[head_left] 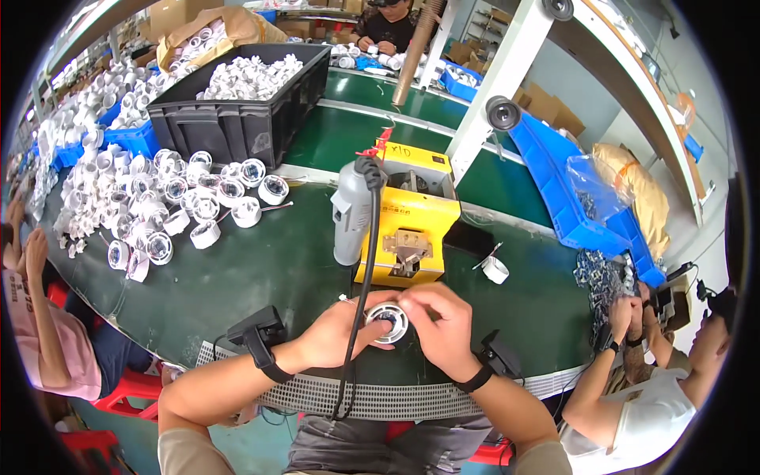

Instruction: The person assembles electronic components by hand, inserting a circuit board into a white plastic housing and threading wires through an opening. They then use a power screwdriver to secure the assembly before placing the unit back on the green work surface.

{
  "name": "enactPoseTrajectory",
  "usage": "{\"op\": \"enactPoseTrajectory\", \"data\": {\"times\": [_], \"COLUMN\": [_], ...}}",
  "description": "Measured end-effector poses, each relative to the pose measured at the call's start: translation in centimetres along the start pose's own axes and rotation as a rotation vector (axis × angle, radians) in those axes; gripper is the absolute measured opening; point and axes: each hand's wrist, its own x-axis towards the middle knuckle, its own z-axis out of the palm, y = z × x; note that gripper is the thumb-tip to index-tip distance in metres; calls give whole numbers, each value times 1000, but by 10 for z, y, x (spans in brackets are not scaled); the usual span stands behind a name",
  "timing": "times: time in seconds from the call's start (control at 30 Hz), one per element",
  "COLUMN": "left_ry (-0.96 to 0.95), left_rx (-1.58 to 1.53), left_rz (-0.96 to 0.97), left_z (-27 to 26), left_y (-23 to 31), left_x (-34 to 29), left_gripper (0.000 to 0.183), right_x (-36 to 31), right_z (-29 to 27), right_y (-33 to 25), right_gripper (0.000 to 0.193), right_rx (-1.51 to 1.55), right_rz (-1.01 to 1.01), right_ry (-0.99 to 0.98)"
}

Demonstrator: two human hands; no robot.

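Note:
A round white ring-shaped housing (399, 317) with a dark centre is held just in front of the yellow machine. My left hand (336, 332) is closed around it from the left, thumb lying across its face. From the right, my right hand (442, 326) pinches at its upper edge; whether a small piece sits between those fingertips is hidden. Beyond both hands stands the yellow machine (412, 218), a metal fixture on its front. A grey power tool (348, 222) hangs at its left, and its black cable (360, 309) runs down in front of my left hand.
Many white round housings (206, 207) are heaped on the green table at left, beside a black crate (229, 119) of small white parts. One white housing (495, 270) lies right of the machine. Blue trays (566, 194) and circuit-like pieces (598, 277) are further right. Co-workers sit on both sides.

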Motion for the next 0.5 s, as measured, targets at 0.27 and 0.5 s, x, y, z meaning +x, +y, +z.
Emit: {"op": "enactPoseTrajectory", "data": {"times": [0.27, 0.5], "left_ry": [71, 173], "left_rx": [-121, -181], "left_rz": [-129, -204], "left_z": [-11, -6], "left_y": [-9, -11], "left_x": [1, 4], "left_gripper": [41, 37], "right_x": [77, 87], "right_z": [71, 30], "right_y": [-43, -40], "right_gripper": [74, 55], "right_rx": [119, 633], "right_rz": [157, -193], "right_ry": [119, 513]}}
